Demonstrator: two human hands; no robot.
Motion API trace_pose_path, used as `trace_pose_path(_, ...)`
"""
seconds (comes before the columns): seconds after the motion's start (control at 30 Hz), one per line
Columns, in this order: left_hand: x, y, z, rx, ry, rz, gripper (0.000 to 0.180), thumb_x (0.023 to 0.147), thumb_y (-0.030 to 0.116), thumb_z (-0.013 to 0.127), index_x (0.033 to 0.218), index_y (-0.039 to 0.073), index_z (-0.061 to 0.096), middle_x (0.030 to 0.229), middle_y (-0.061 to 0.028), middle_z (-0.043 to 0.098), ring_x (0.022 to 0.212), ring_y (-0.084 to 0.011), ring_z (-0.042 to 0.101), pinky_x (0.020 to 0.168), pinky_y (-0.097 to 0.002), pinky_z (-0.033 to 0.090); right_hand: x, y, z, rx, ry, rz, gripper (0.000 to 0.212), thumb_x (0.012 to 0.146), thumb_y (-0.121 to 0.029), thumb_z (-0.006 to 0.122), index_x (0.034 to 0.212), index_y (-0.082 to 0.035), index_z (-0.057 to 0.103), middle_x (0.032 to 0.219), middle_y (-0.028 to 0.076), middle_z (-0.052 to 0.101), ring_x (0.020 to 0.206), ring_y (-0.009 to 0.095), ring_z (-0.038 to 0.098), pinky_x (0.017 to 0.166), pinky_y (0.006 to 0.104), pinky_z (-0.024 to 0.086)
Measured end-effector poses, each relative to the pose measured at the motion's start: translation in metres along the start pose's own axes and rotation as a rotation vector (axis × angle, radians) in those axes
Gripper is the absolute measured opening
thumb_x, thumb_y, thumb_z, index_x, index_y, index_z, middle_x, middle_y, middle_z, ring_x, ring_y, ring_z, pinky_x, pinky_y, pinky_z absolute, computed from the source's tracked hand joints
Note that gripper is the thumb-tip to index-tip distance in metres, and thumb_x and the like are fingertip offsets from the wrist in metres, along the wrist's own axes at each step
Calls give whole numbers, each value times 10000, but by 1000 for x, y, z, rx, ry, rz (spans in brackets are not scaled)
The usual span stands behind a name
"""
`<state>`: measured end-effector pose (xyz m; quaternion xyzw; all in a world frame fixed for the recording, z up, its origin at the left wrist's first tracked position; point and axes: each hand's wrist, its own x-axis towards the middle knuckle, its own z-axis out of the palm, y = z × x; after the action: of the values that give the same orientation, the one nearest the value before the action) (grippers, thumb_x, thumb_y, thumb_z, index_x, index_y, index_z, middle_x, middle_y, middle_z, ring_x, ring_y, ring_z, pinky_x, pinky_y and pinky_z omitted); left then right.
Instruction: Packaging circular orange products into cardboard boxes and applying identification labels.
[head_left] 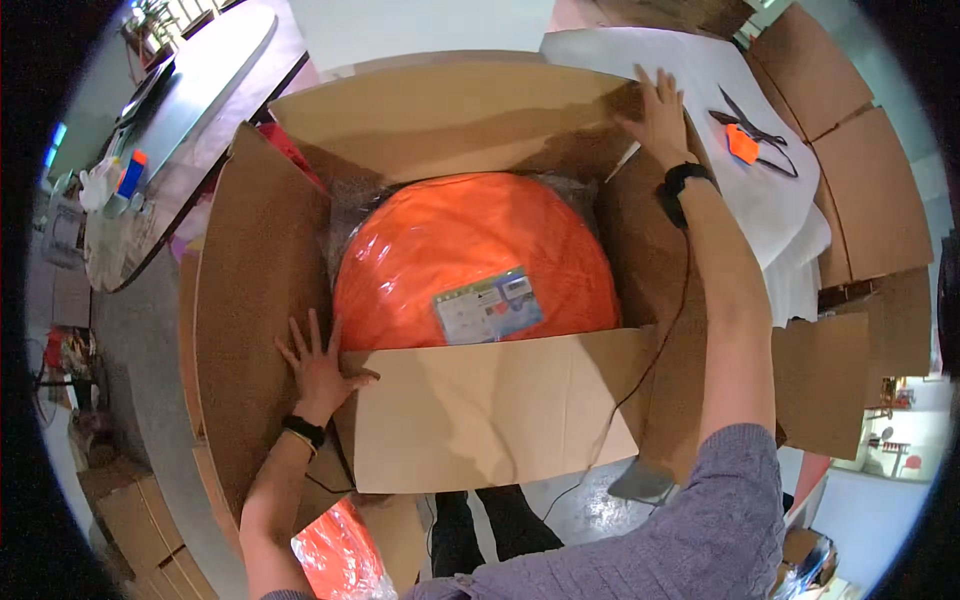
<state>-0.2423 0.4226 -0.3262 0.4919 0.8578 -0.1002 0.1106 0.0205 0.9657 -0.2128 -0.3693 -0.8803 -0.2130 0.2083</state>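
While large orange plastic-wrapped ball [470, 262] sits inside big brown cardboard box [262, 300], flaps unclosed: left hand [318, 362] flat, open on near-left flap; right hand [662, 112] open on far-right flap.

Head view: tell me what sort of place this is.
Probably a packing or warehouse workspace: a large cardboard box holding a plastic-wrapped orange ball, flattened cartons stacked around, and scissors on a table.
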Motion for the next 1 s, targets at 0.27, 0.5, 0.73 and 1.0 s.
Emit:
trace_pose_path(0.27,12,-1,-2,35,-39,-18,1199,528,767,641,1470,170,200,1521,-218,6,1369,-486,-35,992,-729,-46,-5,-40,-32,341,48,-58,428,759,-300,710,1087,-52,596,1037,181,604,1004,359,545,870,430,454)
trace_pose_path(0.5,8,0,5,-35,7,-40,1245,498,781,632,1478,170,166,1517,-227,29,1364,-501,-13,985,-735,-47,4,11,12,169,161,-42,539,693,-211,758,1152,-88,503,1119,149,569,1056,384,507,997,495,343)
trace_pose_path(0.73,15,4,7,27,-33,-42,1260,491,819,582,1481,169,151,1515,-238,16,1366,-495,-55,969,-743,-63,-28,44,-11,191,-32,-163,449,729,-242,721,1105,-38,583,1053,178,623,962,342,591,996,440,380)
trace_pose_path(1.0,15,0,17,-9,-44,-44,1240,519,850,533,1479,158,161,1519,-226,2,1366,-486,-93,944,-762,-69,-113,-1,-111,451,-811,-261,545,725,-431,715,1074,-25,615,982,157,653,887,299,642,792,353,509)
